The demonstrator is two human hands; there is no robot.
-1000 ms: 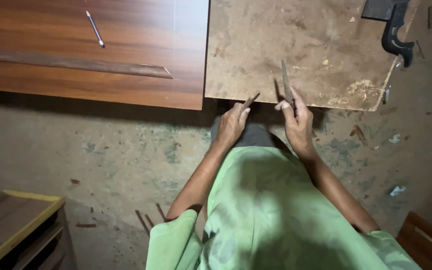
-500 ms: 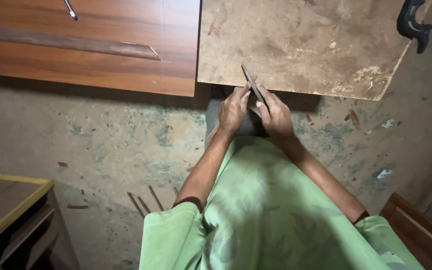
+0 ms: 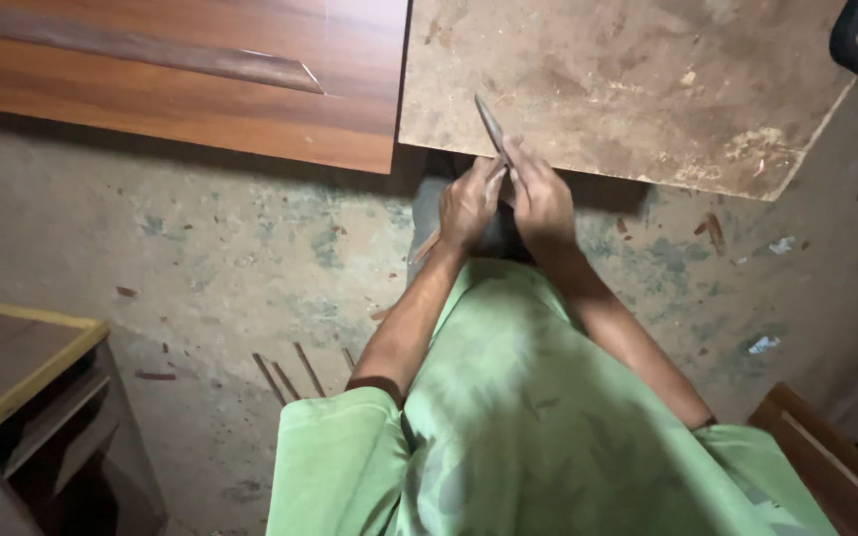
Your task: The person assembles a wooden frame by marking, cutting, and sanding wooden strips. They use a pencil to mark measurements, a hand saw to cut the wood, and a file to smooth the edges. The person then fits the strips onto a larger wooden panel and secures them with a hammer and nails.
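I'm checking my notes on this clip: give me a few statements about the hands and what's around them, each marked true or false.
1. Both hands hold a thin dark tool. True.
2. The left hand and right hand are far apart. False: they are close together.
3. The person wears a red shirt. False: the shirt is green.
4. The tool's tip lies over the worn board. True.
5. A yellow-edged shelf stands at lower left. True.

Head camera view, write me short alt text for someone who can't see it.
Seen from above, a person's left hand and right hand meet around a thin blade-like tool at the edge of a worn workbench, over a dusty floor.
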